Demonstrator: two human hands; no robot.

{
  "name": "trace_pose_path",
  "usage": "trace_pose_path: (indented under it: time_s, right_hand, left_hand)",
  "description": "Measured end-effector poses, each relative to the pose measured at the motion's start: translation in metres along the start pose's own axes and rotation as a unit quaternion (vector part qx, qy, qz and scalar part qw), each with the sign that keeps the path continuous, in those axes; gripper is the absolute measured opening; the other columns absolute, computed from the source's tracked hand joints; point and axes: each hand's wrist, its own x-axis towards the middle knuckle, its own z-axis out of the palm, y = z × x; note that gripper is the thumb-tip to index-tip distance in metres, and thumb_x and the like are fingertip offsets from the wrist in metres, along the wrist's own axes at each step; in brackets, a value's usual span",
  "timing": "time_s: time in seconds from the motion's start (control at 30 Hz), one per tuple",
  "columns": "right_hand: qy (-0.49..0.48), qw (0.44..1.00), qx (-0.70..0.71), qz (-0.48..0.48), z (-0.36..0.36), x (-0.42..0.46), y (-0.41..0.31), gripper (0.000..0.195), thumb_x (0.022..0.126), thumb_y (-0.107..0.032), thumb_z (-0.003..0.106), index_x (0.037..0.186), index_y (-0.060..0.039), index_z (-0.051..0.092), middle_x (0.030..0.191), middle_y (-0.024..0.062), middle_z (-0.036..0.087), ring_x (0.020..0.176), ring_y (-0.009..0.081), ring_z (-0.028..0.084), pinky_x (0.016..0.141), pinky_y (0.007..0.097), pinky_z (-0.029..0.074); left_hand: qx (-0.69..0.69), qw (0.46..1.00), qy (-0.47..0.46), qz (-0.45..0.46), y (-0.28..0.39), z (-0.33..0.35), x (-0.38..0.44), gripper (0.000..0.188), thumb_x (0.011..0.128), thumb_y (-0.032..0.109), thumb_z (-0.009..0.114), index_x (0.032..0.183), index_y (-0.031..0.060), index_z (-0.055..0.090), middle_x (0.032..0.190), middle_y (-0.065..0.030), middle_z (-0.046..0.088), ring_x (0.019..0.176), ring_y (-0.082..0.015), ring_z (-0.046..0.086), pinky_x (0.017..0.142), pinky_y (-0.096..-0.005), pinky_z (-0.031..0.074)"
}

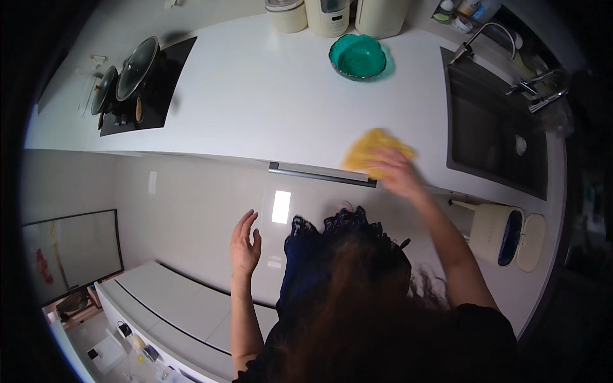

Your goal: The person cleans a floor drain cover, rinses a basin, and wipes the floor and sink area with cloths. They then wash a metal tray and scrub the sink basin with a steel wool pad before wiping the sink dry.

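Observation:
A yellow cloth (364, 151) lies under my right hand (395, 170), which grips it at the front edge of the white countertop (258, 95). The cloth and hand are a little blurred, and part of the cloth hangs at the edge. My left hand (246, 242) is held over the floor, away from the counter, fingers apart and with nothing in it. Farther back on the counter stands a green glass bowl (358, 57) with a wavy rim; its inside shows no contents.
Right of the cloth is a dark sink (493, 124) with a curved faucet (498, 26). A cream bin (493, 234) with its lid up hangs below. At left, lidded pans (139, 67) stand on a black cooktop (165, 91). Cream containers (328, 16) line the back. A bar handle (321, 176) runs below the counter edge.

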Motion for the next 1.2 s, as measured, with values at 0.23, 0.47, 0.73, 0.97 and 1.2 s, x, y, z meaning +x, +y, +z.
trace_pose_path:
  time_s: [0.23,0.47,0.73,0.97,1.2]
  right_hand:
    - [0.031,0.965,-0.177,0.191,-0.055,-0.107,0.055,0.052,0.074,-0.005,0.055,0.125,-0.0162,0.054,0.139,0.0114,0.038,0.131,0.0332,0.03,0.105,0.0482,0.025]
    - [-0.078,0.993,-0.084,0.03,0.053,0.121,-0.05,0.056,0.076,-0.018,0.059,0.13,-0.0255,0.048,0.146,0.0066,0.027,0.136,0.0305,0.018,0.109,0.0481,0.01]
    - [0.057,0.962,-0.184,0.193,0.153,0.41,0.016,0.056,0.086,-0.033,0.052,0.138,-0.0272,0.033,0.148,0.0087,0.018,0.136,0.0352,0.011,0.104,0.061,0.009]
    - [0.005,1.0,-0.029,0.009,0.236,0.59,-0.058,0.038,0.084,-0.019,0.051,0.122,-0.0213,0.054,0.134,0.0057,0.044,0.123,0.0271,0.038,0.101,0.0483,0.026]
    - [-0.182,0.965,0.078,-0.171,0.234,0.391,-0.164,0.048,0.084,-0.005,0.048,0.126,-0.0275,0.051,0.141,-0.0041,0.037,0.134,0.0207,0.024,0.111,0.0467,0.014]
  left_hand:
    - [-0.038,0.994,-0.011,-0.1,-0.06,0.008,-0.023,0.04,0.079,-0.004,0.051,0.117,0.0075,0.053,0.116,-0.0105,0.056,0.097,-0.0248,0.059,0.084,-0.0345,0.048]
    - [-0.075,0.989,-0.008,-0.124,-0.107,-0.011,0.007,0.04,0.08,-0.002,0.052,0.118,0.0074,0.051,0.118,-0.0116,0.054,0.095,-0.0257,0.06,0.082,-0.0352,0.049]
    - [-0.051,0.966,0.046,-0.25,-0.222,-0.061,-0.021,0.034,0.083,0.002,0.051,0.116,0.0064,0.053,0.111,-0.016,0.057,0.095,-0.031,0.059,0.081,-0.0362,0.048]
    - [-0.061,0.961,0.037,-0.268,-0.277,-0.093,-0.011,0.032,0.084,0.002,0.052,0.115,0.0061,0.054,0.108,-0.0156,0.059,0.091,-0.027,0.061,0.077,-0.0353,0.049]
    - [-0.1,0.987,0.005,-0.128,-0.264,-0.118,0.123,0.031,0.085,-0.001,0.049,0.115,0.006,0.054,0.106,-0.0154,0.06,0.086,-0.0274,0.062,0.076,-0.0356,0.049]
